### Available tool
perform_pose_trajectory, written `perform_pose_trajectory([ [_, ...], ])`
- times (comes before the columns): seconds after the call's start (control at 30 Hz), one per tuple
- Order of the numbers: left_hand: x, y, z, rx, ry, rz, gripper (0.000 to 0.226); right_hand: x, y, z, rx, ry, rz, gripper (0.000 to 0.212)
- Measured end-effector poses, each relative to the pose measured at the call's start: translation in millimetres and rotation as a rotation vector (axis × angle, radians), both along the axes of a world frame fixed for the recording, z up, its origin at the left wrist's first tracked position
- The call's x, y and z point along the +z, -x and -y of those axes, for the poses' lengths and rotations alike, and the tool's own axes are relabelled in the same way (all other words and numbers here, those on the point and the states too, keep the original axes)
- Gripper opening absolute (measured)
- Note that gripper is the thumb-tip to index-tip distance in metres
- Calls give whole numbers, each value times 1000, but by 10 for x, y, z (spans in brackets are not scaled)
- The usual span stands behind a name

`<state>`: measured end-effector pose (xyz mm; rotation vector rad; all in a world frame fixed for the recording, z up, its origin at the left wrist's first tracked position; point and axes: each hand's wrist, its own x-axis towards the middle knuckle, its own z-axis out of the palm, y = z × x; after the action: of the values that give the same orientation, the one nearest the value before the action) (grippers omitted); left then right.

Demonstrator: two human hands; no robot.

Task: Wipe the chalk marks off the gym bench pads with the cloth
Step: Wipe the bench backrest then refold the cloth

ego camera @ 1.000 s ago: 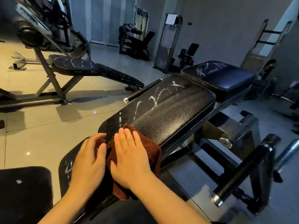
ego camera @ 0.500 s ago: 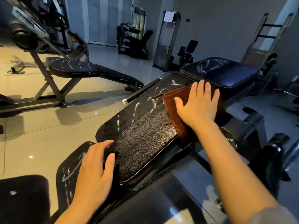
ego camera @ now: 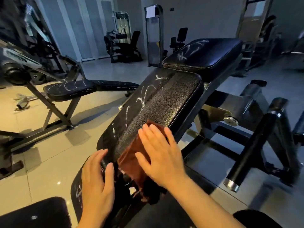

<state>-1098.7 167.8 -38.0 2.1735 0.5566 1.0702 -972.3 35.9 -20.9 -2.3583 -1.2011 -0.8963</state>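
A black leather bench pad (ego camera: 166,99) slopes up from me, with white chalk marks (ego camera: 141,100) along its left half. My right hand (ego camera: 161,153) lies flat with straight fingers on a reddish-brown cloth (ego camera: 131,162), pressing it onto the pad's near end. My left hand (ego camera: 97,185) rests open on the lower seat pad (ego camera: 76,193), which also carries chalk smears. A further pad (ego camera: 213,53) beyond the sloped one shows chalk scribbles.
A second bench (ego camera: 70,89) with chalk-marked pads stands on the tiled floor to the left. Black roller bars (ego camera: 256,145) and the bench frame stick out on the right. A dark pad corner (ego camera: 36,213) sits bottom left. Gym machines (ego camera: 123,45) line the far wall.
My right hand has drawn the cloth back down the sloped pad from its far end to its near end. My left hand stays on the lower seat pad.
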Motion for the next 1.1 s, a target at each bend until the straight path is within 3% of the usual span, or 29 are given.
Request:
perform_pose_trajectory([
  [0.13,-65,-297,149,-21,-120,-52,58,466,-805,184,-147,-411,-132,67],
  [0.23,-78,-503,242,21,-130,-21,59,835,-1214,187,-198,-599,-215,69],
  [0.43,-111,-570,284,80,-188,8,59,649,-1056,4,-48,-1021,-397,86],
  [0.67,-148,-532,266,31,-118,71,47,-278,101,-400,28,-925,-482,80],
  [0.77,-180,-531,221,-2,-86,77,49,-61,-189,-314,11,-955,-477,81],
  [0.93,-222,-575,223,-3,-81,126,47,859,-1292,70,-136,-984,-416,75],
  [1.1,-202,-568,245,6,-81,112,49,781,-1103,-40,-111,-1055,-378,78],
])
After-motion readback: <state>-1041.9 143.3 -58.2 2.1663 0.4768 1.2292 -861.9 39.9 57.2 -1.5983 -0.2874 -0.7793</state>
